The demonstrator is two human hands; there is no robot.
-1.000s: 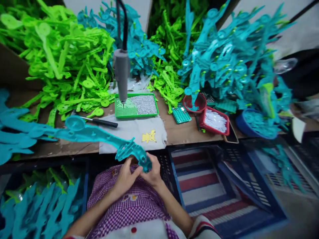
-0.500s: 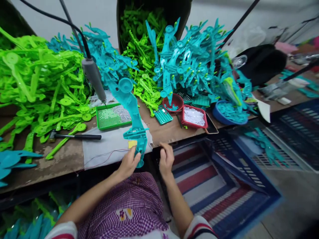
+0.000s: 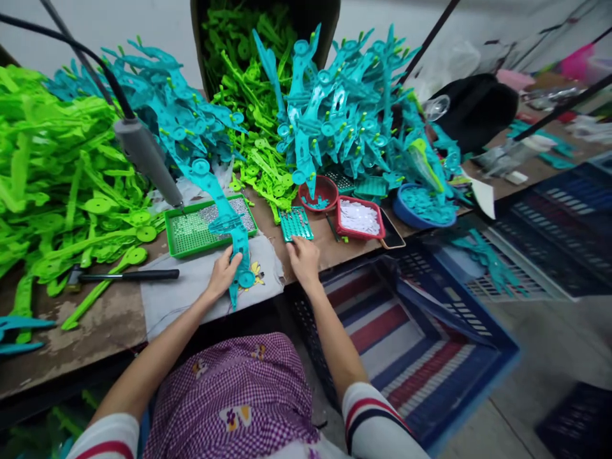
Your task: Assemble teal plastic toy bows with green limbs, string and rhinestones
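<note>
My left hand (image 3: 224,275) is wrapped round the lower end of a long teal plastic part (image 3: 224,213), which stands tilted over the cloth with its round end up and to the left. My right hand (image 3: 305,260) is at the near edge of a small teal tray with holes (image 3: 295,224), fingertips drawn together and touching it; whatever they pinch, if anything, is hidden. Behind the teal part lies a green tray (image 3: 189,233) with small silvery pieces. A grey power screwdriver (image 3: 148,162) hangs by its cord, its tip over that tray.
Bright green parts (image 3: 62,166) are heaped at left, teal parts (image 3: 335,115) at the back. A hammer (image 3: 129,275) lies on the left. A red basket (image 3: 359,217) of white pieces, a red bowl (image 3: 319,191), a phone (image 3: 393,231) and a blue basin (image 3: 423,207) stand right. Below is a blue crate (image 3: 459,395).
My right hand has moved from the table's front edge forward to the small teal tray. My left hand still holds the teal part, now lower and more over the cloth. The view has shifted right.
</note>
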